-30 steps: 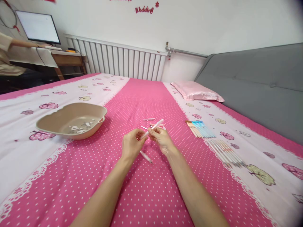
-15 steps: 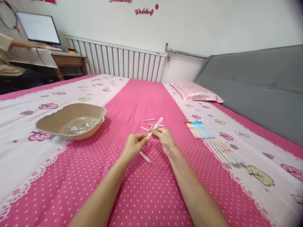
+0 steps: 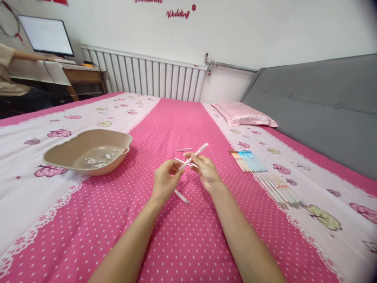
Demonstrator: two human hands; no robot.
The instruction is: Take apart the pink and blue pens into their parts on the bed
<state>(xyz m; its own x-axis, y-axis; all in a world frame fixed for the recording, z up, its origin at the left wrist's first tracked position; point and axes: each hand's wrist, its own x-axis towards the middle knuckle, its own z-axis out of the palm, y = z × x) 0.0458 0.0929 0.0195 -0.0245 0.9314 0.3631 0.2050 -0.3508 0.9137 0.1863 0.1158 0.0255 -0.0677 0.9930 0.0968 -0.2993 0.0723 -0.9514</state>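
Past the bed's far left corner, a person's beige sleeve [image 3: 6,55] shows, with the arm reaching onto a wooden desk [image 3: 82,75] that bears a lit monitor [image 3: 45,34]. A white ribbed radiator [image 3: 147,74] runs along the far edge of the bed [image 3: 182,118].

On the bed's left part sits a beige plastic basin [image 3: 67,151] with small white pieces [image 3: 92,160] on its bottom.

In the bed's middle strip, well in from both side edges, the left hand [image 3: 165,177] pinches the lower end of a pale pink pen [image 3: 201,149]. Another pink pen [image 3: 182,197] lies just on the near side of the hands, and a third pen [image 3: 184,149] lies beyond them, toward the far edge. The right hand [image 3: 207,173] grasps the raised pen around its middle, its upper end tilted toward the right.

Farther right lie a row of orange and blue pens [image 3: 249,161] and, nearer, a row of pale pens [image 3: 281,190]. A pink pillow [image 3: 243,114] rests near the far right corner, by the grey headboard [image 3: 318,102].
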